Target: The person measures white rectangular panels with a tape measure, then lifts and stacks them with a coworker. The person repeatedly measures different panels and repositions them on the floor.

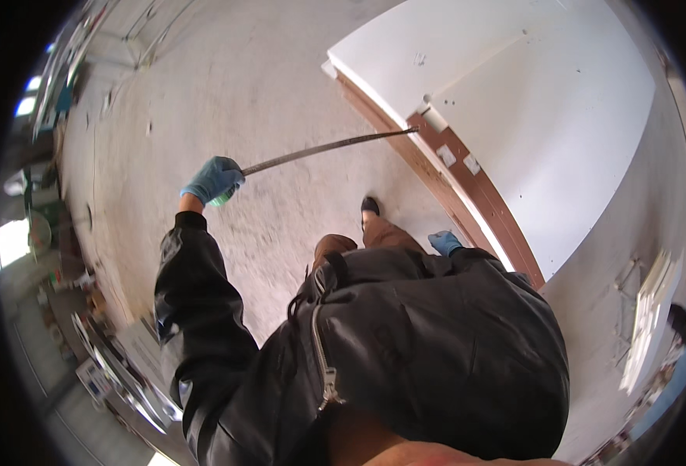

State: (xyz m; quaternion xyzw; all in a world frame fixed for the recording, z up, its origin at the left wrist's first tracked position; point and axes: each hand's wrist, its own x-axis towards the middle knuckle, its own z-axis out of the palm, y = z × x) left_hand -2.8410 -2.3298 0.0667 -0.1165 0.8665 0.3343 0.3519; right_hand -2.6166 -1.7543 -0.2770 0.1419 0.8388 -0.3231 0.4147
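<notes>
My left hand (pixel 215 179), in a blue glove, is closed around a tape measure. Part of its green case (pixel 223 198) shows below the fingers. From there the dark metal tape (pixel 319 147) stretches out to the right, and its end reaches the brown edge strip by a big white panel (pixel 560 140). Whether the tip touches or only overlaps the strip I cannot tell. Beside my right hip is my right hand (pixel 444 242), also gloved in blue. Its fingers look curled in, with no object visible in them; the black sleeve covers part of it.
Brown edge strips (pixel 482 186) with small white labels run along the panel's near side. Concrete floor (pixel 226 93) lies around my shoe (pixel 370 205). Stacked white boards (pixel 646 326) stand at the right. Metal frames and shelves with clutter (pixel 71 287) line the left.
</notes>
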